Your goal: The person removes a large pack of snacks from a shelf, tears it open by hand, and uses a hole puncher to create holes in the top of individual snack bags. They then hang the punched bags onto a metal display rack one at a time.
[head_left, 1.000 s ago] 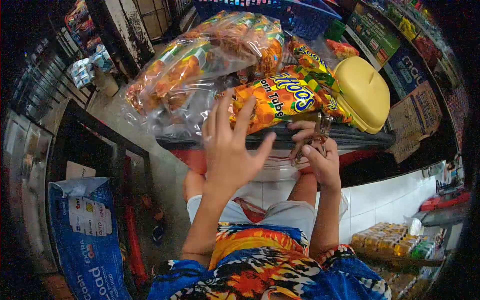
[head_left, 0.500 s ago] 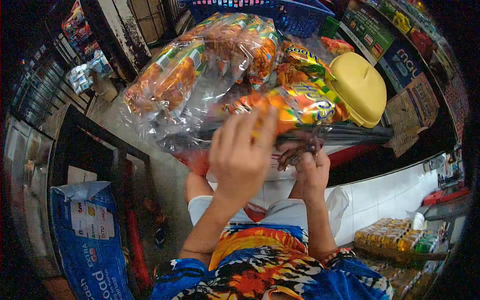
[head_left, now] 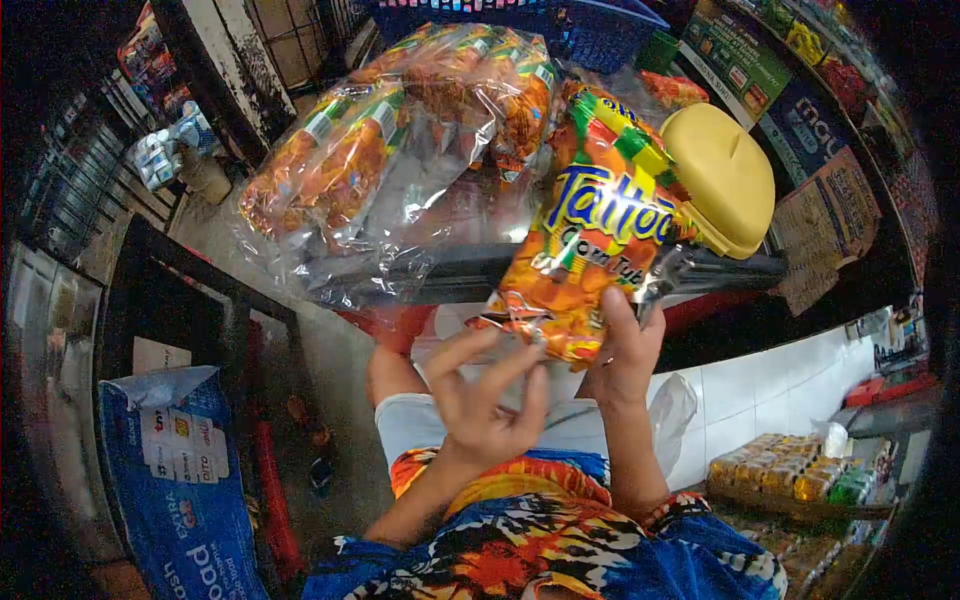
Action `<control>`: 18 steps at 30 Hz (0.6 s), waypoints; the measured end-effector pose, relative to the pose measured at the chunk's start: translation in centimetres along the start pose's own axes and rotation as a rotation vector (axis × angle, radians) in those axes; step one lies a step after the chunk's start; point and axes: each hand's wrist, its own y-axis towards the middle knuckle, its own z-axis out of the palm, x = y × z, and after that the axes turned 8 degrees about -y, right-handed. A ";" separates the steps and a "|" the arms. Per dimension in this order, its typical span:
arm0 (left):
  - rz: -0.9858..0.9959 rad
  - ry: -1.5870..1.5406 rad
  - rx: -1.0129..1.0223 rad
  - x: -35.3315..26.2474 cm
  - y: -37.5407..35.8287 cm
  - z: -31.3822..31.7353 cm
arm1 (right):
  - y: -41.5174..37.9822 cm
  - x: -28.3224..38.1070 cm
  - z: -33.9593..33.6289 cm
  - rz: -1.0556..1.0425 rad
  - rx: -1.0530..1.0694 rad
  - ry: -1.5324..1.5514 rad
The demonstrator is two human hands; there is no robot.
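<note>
An orange and yellow snack pack (head_left: 590, 240) is tilted upright at the centre, its lower right side gripped by my right hand (head_left: 628, 350). Dark strips, partly hidden by the pack, stick out beside that hand. Just below the pack's bottom edge is my left hand (head_left: 490, 400), its fingers spread and slightly curled, holding nothing. A large clear plastic bag (head_left: 400, 200) with several orange snack packs (head_left: 350, 150) inside lies to the left. Right of the held pack sits a yellow lidded container (head_left: 720, 180).
A blue basket (head_left: 600, 35) stands behind the bag. Cardboard (head_left: 830, 230) lies on the dark counter at the right. White tiles (head_left: 770, 385) face the counter front. Bundled bottles (head_left: 780, 465) are at lower right, a blue printed sheet (head_left: 185, 480) at lower left.
The snack pack has turned from lying sideways to nearly upright, its front now showing. My left hand has moved down off it and spread its fingers. My right hand now grips its lower side.
</note>
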 end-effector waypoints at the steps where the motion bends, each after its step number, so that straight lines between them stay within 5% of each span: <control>1: -0.124 -0.130 -0.104 0.5 -0.8 0.1 | -0.2 0.2 0.0 -0.010 -0.028 0.081; 3: -0.481 -0.520 -0.125 0.8 -2.0 0.1 | -0.4 0.1 -0.4 -0.040 -0.035 0.194; 4: -0.482 -0.516 -0.125 0.6 -2.2 0.3 | -0.7 0.2 -0.4 -0.037 -0.035 0.196; 6: -0.828 -1.078 -0.042 0.0 -2.6 1.0 | -1.5 0.6 -0.4 -0.012 -0.028 0.202; 7: -0.876 -1.152 -0.072 -0.9 -3.1 1.4 | -1.5 -1.5 -3.0 -0.055 0.136 0.159; 8: -0.875 -1.156 -0.067 -1.0 -2.5 1.1 | -1.6 -1.2 -3.8 -0.059 0.131 0.157; 10: -0.996 -0.912 0.270 -1.1 -0.8 0.2 | -1.8 -0.6 -4.8 -0.058 -0.026 -0.015; 12: -1.004 -1.081 0.110 -1.1 0.3 -0.3 | -1.2 0.2 -6.5 -0.057 -0.110 -0.106; 14: -0.833 -0.918 0.337 0.1 1.7 -2.4 | 0.6 1.2 -8.5 -0.099 -0.117 0.187; 16: -0.698 -0.922 0.427 2.5 2.3 -3.4 | 1.2 2.6 -9.3 -0.061 -0.191 0.063; 18: -0.809 -1.189 0.475 3.6 2.3 -3.7 | 1.2 3.3 -10.9 -0.100 0.256 0.009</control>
